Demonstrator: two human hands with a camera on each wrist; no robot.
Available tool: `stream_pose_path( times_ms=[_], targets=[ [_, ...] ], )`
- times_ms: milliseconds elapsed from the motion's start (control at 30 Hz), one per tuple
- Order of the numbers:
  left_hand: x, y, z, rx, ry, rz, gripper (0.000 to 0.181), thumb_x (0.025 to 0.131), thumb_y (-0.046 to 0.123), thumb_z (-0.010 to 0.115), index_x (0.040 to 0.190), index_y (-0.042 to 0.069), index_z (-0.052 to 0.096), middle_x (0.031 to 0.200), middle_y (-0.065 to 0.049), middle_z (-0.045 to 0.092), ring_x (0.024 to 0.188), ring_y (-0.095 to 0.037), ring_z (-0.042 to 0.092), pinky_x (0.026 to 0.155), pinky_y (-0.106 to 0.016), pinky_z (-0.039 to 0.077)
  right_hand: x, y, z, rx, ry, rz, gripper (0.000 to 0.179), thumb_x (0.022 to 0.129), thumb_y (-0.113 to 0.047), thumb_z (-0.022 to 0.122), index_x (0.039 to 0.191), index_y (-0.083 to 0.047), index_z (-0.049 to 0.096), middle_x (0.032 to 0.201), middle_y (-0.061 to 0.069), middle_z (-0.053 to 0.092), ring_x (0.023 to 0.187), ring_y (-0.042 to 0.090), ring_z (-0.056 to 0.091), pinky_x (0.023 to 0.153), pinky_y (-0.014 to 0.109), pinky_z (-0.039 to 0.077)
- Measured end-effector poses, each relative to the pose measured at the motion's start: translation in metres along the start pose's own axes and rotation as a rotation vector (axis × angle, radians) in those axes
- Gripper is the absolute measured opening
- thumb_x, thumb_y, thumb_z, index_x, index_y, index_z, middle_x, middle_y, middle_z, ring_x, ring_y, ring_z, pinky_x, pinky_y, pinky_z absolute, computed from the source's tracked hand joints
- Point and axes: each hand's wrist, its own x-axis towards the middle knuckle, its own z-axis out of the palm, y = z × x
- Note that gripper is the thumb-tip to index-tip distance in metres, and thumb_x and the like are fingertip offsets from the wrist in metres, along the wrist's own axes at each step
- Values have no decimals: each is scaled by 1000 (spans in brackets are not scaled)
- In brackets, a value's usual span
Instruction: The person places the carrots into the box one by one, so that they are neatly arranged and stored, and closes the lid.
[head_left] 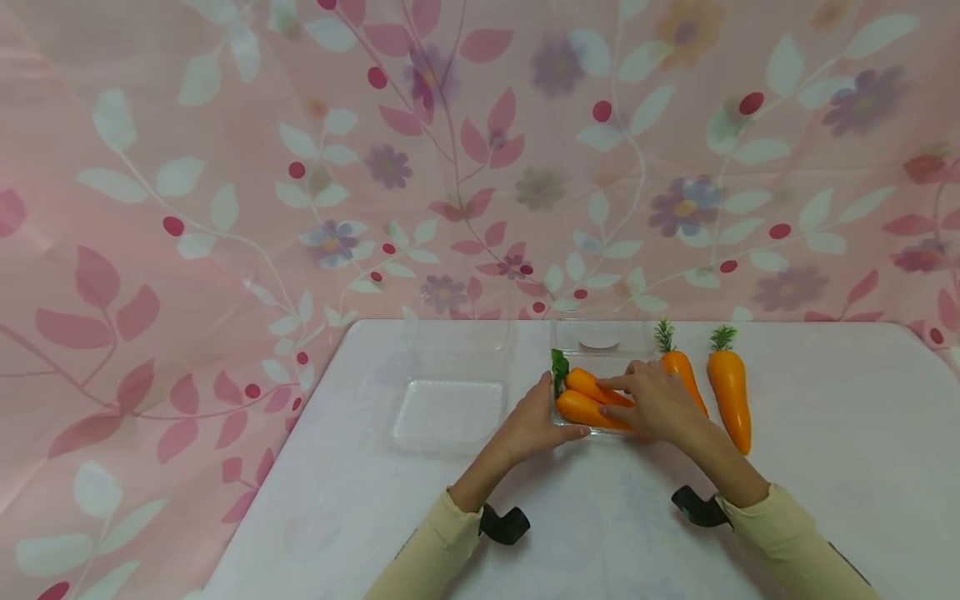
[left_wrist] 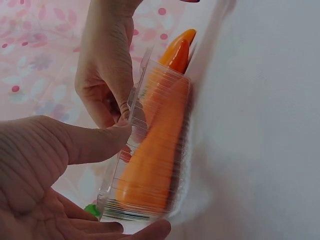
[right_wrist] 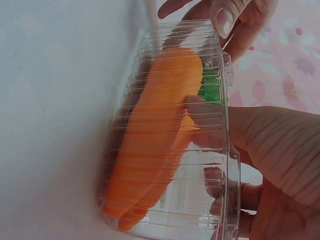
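Observation:
A clear hinged plastic box (head_left: 600,360) stands with its lid folded back. Two orange toy carrots (right_wrist: 160,115) lie side by side in it, seen through its ribbed wall, green leaves at the left end. My left hand (head_left: 534,425) grips the box at its left end, thumb (left_wrist: 102,142) along the near rim and fingers at the end wall. From the right, my right hand (head_left: 660,400) reaches over the rim. Its thumb and forefinger are inside the box, one on each side of the rear carrot (head_left: 588,383). Part of that carrot is hidden under the fingers.
Just right of the box are two more toy carrots, one (head_left: 678,367) partly behind my right hand and another (head_left: 729,392) farther right. A second clear box (head_left: 450,412), also opened, lies to the left on the white table (head_left: 315,500). Flowered pink cloth (head_left: 480,167) hangs behind.

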Motion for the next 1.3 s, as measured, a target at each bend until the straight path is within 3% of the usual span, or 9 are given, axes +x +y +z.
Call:
stream_pose_path(
  times_ms=[67, 200, 300, 600, 700, 933, 1167, 1300],
  targets=[
    [1, 1, -2, 20, -4, -19, 86, 85, 27, 80, 150, 2, 29, 147, -11, 44, 132, -25, 46, 109, -42, 39, 0, 1, 0, 3, 2, -1, 46, 80, -35, 82, 120, -13, 73, 79, 2, 52, 69, 20, 40, 60, 33, 31],
    [3, 6, -9, 88, 4, -144, 96, 84, 37, 79, 153, -2, 24, 153, -17, 36, 137, -31, 40, 109, -48, 37, 1, 2, 1, 5, -2, 3, 45, 81, -35, 81, 119, -13, 73, 81, 3, 53, 71, 20, 40, 61, 33, 31],
    [8, 11, -18, 104, 27, -204, 97, 86, 41, 76, 154, -2, 21, 155, -19, 33, 137, -35, 40, 107, -52, 38, 1, 2, 1, -3, -6, 15, 45, 80, -35, 82, 119, -14, 74, 82, 3, 54, 72, 21, 41, 61, 32, 31],
    [39, 19, -40, 128, 77, -224, 84, 92, 37, 69, 150, -6, 26, 147, -21, 45, 129, -37, 49, 99, -51, 47, 1, 2, -1, -17, -10, 24, 44, 80, -36, 82, 118, -14, 74, 81, 3, 54, 72, 21, 41, 61, 33, 30],
    [52, 18, -46, 91, 82, -270, 80, 93, 38, 66, 149, -5, 29, 144, -21, 48, 124, -36, 53, 98, -49, 48, 1, 1, -1, -20, -18, 28, 44, 81, -36, 81, 118, -15, 74, 84, 4, 55, 74, 21, 42, 62, 33, 31],
    [77, 14, -56, -177, 81, -368, 74, 95, 26, 67, 145, -13, 30, 138, -27, 50, 117, -36, 57, 89, -41, 54, 1, 0, 0, -35, -27, 21, 43, 81, -36, 81, 119, -15, 74, 88, 6, 57, 78, 23, 44, 63, 32, 33],
    [94, 4, -54, -195, 94, -420, 73, 95, 28, 66, 146, -11, 32, 148, -25, 39, 121, -35, 55, 89, -37, 54, 2, -1, 0, -51, -32, 31, 42, 81, -36, 81, 118, -15, 74, 89, 7, 58, 79, 25, 44, 63, 32, 33],
    [99, -2, -52, -213, 94, -422, 71, 95, 27, 66, 144, -13, 34, 142, -26, 44, 115, -37, 58, 88, -37, 55, 2, 0, 0, -47, -36, 40, 43, 81, -35, 81, 118, -15, 74, 89, 6, 58, 81, 24, 44, 64, 32, 33]
  ],
)
